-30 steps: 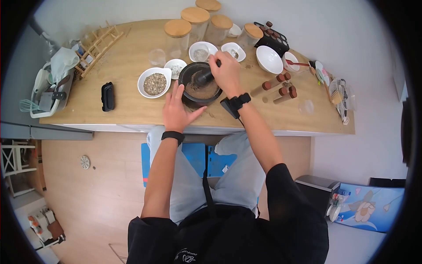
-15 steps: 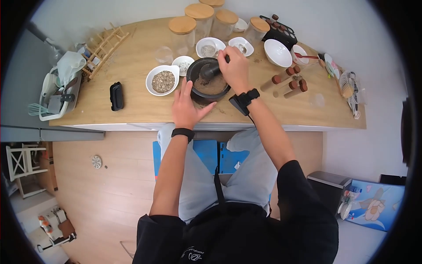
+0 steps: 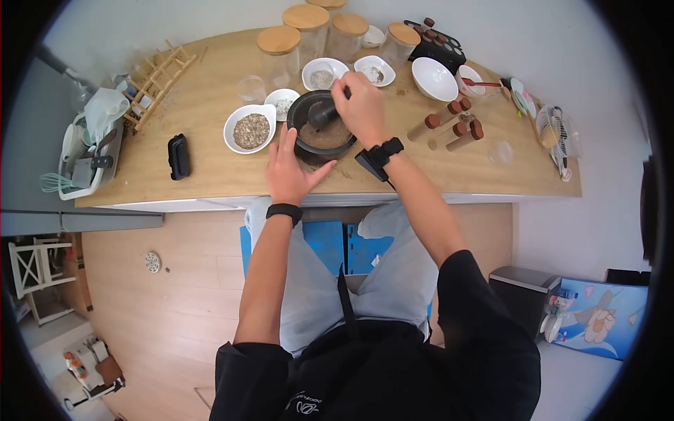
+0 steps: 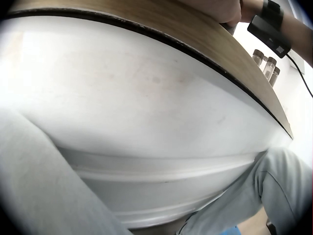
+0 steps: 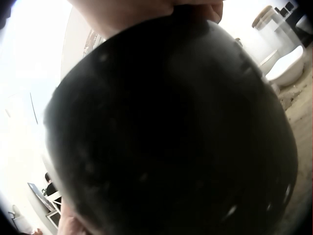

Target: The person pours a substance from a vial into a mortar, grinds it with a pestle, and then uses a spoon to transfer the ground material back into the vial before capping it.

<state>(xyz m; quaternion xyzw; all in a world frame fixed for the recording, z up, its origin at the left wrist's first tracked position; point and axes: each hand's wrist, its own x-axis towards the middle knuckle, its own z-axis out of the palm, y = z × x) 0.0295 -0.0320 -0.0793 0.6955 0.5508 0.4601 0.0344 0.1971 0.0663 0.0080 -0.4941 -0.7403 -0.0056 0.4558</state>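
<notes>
A dark stone mortar [image 3: 324, 153] stands near the table's front edge with brown powder [image 3: 328, 135] inside. My right hand [image 3: 361, 111] grips the handle of a black pestle [image 3: 324, 115], which leans to the right with its head down in the powder. With fingers straight and thumb spread, my left hand [image 3: 286, 175] rests against the mortar's near left side. In the right wrist view, the mortar's dark wall [image 5: 171, 127] fills most of the picture, and part of the right hand [image 5: 132, 14] shows above it. The left wrist view mostly shows the white table front.
Left of the mortar are a white bowl [image 3: 230, 138] of coarse flakes and a smaller bowl [image 3: 272, 98]. Behind stand white dishes and wooden-lidded jars [image 3: 279, 41]. Corked tubes [image 3: 425, 128] and a white bowl [image 3: 435, 81] lie rightward. A black case [image 3: 179, 156] sits left.
The pestle head has shifted slightly toward the far side of the mortar, and my right hand has moved with it. The left hand keeps its place. The head view sways slightly.
</notes>
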